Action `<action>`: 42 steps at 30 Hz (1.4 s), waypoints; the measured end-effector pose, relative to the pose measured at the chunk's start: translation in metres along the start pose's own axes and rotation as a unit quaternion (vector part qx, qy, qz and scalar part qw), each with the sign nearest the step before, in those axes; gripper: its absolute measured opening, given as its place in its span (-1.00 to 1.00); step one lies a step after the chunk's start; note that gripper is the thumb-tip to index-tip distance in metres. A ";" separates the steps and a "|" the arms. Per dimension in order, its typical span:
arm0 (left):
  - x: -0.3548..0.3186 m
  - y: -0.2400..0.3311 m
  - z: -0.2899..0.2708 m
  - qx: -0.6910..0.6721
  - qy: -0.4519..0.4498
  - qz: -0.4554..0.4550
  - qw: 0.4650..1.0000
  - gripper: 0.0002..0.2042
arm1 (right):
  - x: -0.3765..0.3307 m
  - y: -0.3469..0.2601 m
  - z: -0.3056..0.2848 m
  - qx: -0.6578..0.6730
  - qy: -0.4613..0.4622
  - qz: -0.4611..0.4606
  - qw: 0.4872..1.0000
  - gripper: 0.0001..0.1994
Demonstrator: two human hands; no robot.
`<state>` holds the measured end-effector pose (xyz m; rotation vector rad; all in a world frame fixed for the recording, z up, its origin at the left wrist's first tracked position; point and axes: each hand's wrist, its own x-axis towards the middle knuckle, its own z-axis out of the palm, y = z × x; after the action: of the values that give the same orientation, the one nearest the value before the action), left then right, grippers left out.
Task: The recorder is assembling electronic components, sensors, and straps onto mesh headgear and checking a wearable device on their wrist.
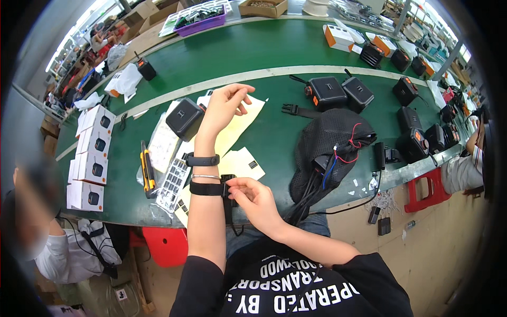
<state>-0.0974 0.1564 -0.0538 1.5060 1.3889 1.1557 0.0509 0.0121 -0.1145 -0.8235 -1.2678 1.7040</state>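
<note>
My left hand (226,107) is raised over the green table, fingers loosely bent and apart, holding nothing. A black wristband (203,160), a silver bangle (205,176) and a lower black strap (207,189) circle my left forearm. My right hand (252,199) pinches the lower strap at its black buckle, on the inner side of the forearm; the strap's loose end hangs below. Beside my left hand sits a black box-shaped speaker (185,119), partly hidden by the wrist. Yellow paper sheets (244,162) lie under the forearm.
Left stand stacked white boxes (91,164), a yellow-black utility knife (147,169) and a clear part tray (172,183). Right lie a black mesh bag (327,150) with cables and several black speakers (326,92). People sit at both sides; a red stool (429,190) stands right.
</note>
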 end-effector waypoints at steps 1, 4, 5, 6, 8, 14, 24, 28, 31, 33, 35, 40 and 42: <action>0.000 -0.003 0.001 -0.009 0.003 0.003 1.000 -0.75 | 0.001 -0.003 -0.002 0.024 -0.015 0.043 0.999 -0.79; 0.000 -0.006 0.005 -0.012 -0.004 0.006 1.000 -0.76 | 0.007 0.000 -0.004 0.027 -0.022 0.065 0.997 -0.82; 0.001 -0.005 0.005 -0.013 -0.005 0.005 1.000 -0.76 | 0.009 0.002 -0.004 0.005 -0.015 0.043 0.999 -0.84; 0.001 -0.005 0.005 -0.014 -0.002 0.011 1.000 -0.76 | 0.011 0.001 -0.005 0.005 -0.016 0.045 0.999 -0.84; 0.001 -0.004 0.004 -0.016 0.002 0.015 1.000 -0.75 | 0.016 -0.003 -0.009 -0.012 -0.046 0.079 0.996 -0.85; 0.002 0.000 0.004 -0.005 0.002 0.030 1.000 -0.76 | 0.016 -0.013 -0.010 -0.035 -0.055 0.113 0.992 -0.87; 0.002 0.006 0.020 0.157 0.050 0.066 0.984 -0.79 | 0.015 -0.009 -0.019 0.004 -0.034 0.107 0.994 -0.89; 0.004 0.006 0.032 0.202 0.048 0.112 0.972 -0.80 | 0.017 -0.010 -0.030 0.073 -0.061 0.148 0.984 -0.91; 0.004 0.004 0.037 0.223 0.050 0.119 0.966 -0.80 | 0.019 -0.009 -0.034 0.102 -0.063 0.164 0.979 -0.92; 0.004 0.001 0.039 0.226 0.051 0.121 0.965 -0.81 | 0.017 -0.009 -0.035 0.109 -0.060 0.166 0.978 -0.92; 0.005 -0.003 0.039 0.223 0.054 0.121 0.966 -0.81 | 0.015 -0.009 -0.035 0.091 -0.057 0.138 0.985 -0.91; 0.002 -0.005 0.041 0.203 0.055 0.083 0.974 -0.81 | 0.014 -0.011 -0.035 0.001 -0.070 0.126 0.990 -0.92; 0.001 -0.006 0.042 0.217 0.048 0.089 0.971 -0.82 | 0.014 -0.012 -0.038 -0.029 -0.072 0.119 0.990 -0.92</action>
<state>-0.0591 0.1593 -0.0721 1.9360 1.6782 1.0871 0.0804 0.0423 -0.1136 -0.9317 -1.3656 1.9520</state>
